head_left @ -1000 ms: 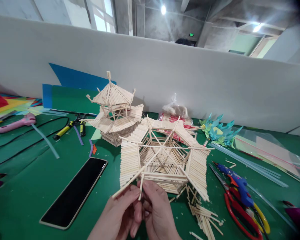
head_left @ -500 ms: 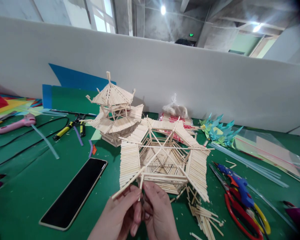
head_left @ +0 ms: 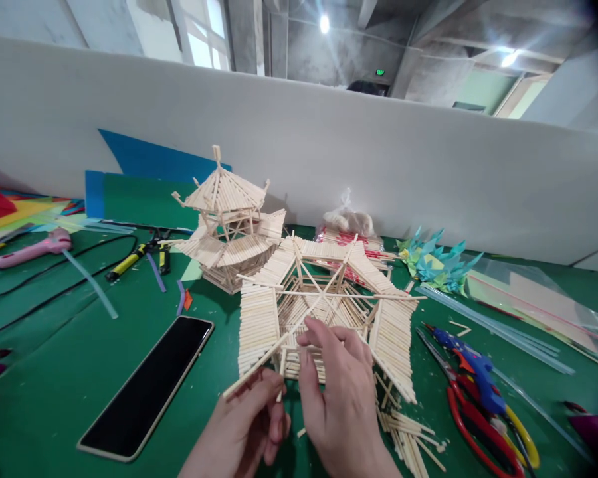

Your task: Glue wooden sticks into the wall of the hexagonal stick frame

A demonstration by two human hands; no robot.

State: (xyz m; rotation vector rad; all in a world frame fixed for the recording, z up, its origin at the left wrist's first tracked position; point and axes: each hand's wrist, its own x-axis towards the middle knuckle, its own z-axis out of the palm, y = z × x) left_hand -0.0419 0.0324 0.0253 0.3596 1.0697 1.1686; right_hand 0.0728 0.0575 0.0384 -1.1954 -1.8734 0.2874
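A six-sided pavilion model point(head_left: 256, 318) of thin wooden sticks stands in front of me, its sloping roof panels ringing an open middle crossed by sticks. At its near edge, my left hand point(head_left: 252, 415) pinches a short wooden stick point(head_left: 282, 365) between thumb and forefinger, close to a long corner stick slanting down to the left. Over the near side of the model hovers my right hand point(head_left: 341, 388), its fingers bent and apart, with nothing visible in it. Behind to the left stands a stick pagoda point(head_left: 224, 192) with a pointed roof.
A black-screened phone point(head_left: 147, 388) lies at left. Loose sticks point(head_left: 411, 435), red-handled scissors point(head_left: 478, 425) and a blue glue gun point(head_left: 478, 368) are at right. Further back are bagged sticks point(head_left: 349, 239), a blue paper piece point(head_left: 436, 259), a pink glue gun point(head_left: 32, 249) and yellow-handled pliers point(head_left: 127, 261).
My right hand has let go near the short stick and moved up and right over the model's near side, its fingers spreading. My left hand stays at the stick.
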